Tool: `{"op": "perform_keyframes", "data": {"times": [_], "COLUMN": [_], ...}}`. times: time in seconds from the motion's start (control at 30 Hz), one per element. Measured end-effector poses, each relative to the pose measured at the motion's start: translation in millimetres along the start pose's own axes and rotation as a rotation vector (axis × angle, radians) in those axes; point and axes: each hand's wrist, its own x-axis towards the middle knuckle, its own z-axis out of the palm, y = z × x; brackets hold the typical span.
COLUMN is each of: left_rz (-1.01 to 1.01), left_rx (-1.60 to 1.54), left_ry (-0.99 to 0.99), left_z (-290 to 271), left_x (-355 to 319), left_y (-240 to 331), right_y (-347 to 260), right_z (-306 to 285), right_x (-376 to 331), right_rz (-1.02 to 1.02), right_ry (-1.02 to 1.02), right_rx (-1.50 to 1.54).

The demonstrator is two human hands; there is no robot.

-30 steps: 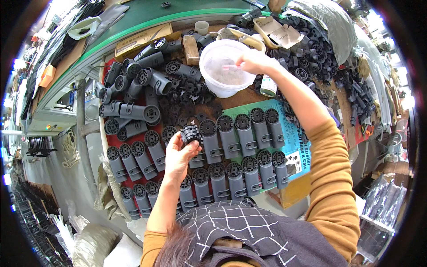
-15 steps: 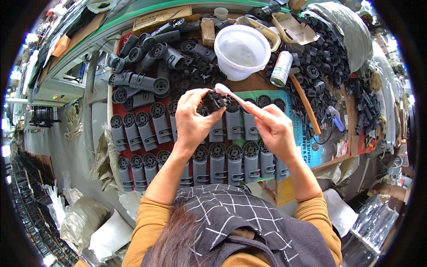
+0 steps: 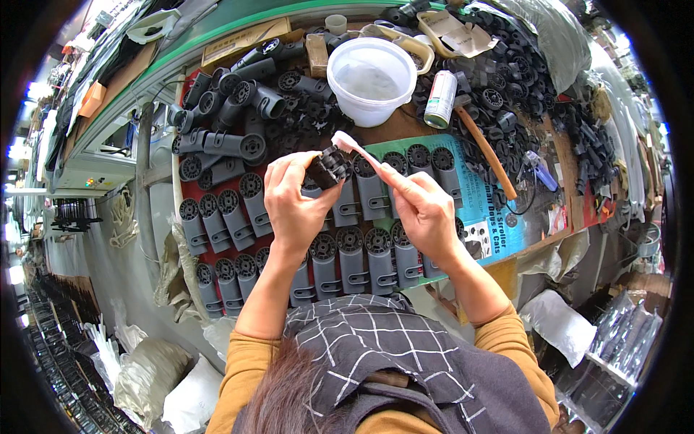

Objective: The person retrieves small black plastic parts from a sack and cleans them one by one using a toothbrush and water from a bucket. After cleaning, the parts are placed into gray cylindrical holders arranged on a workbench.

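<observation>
My left hand [image 3: 295,201] grips a small black ribbed plastic part [image 3: 330,168] between thumb and fingers, above the table. In my right hand [image 3: 423,211] is a pale pink toothbrush [image 3: 359,150], its head raised at the upper edge of the part. Whether the bristles touch the part I cannot tell. Below both hands stand two rows of grey plastic tube fittings [image 3: 352,264] with round black spoked ends. My forearms hide some of them.
A white plastic tub [image 3: 370,101] stands beyond my hands, with a spray can [image 3: 441,100] and a wooden-handled hammer [image 3: 486,153] to its right. Loose grey fittings [image 3: 235,148] lie at left; black parts [image 3: 506,87] are heaped at far right. Blue-handled snips [image 3: 541,171] lie at right.
Both hands have shifted slightly left in the picture, as has the tabletop. The toothbrush stays at the black part, and both grips hold.
</observation>
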Motion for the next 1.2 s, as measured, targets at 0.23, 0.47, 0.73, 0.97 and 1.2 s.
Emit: {"op": "perform_keyframes", "data": {"times": [0.23,0.47,0.73,0.97,1.2], "left_rz": [-0.130,-1.112,-1.247,-1.136,-1.144], "left_rx": [-0.144,-1.773,-1.981,-1.779,-1.831], "left_ry": [-0.028,-0.240,-0.257,-0.194,-0.154], "left_z": [-9,-13,-6,-10,-13], "left_x": [-7,-22,-31,-31,-30], "left_y": [-9,-31,-34,-34,-38], "right_y": [0,-14,-7,-6,-6], "right_z": [-3,12,12,12,13], "right_x": [-1,-17,-17,-19,-16], "right_rz": [-0.078,-0.166,-0.234,-0.348,-0.235], "right_ry": [0.027,-0.003,0.062,0.107,0.096], "right_rx": [-0.056,0.217,0.128,0.069,0.184]}}
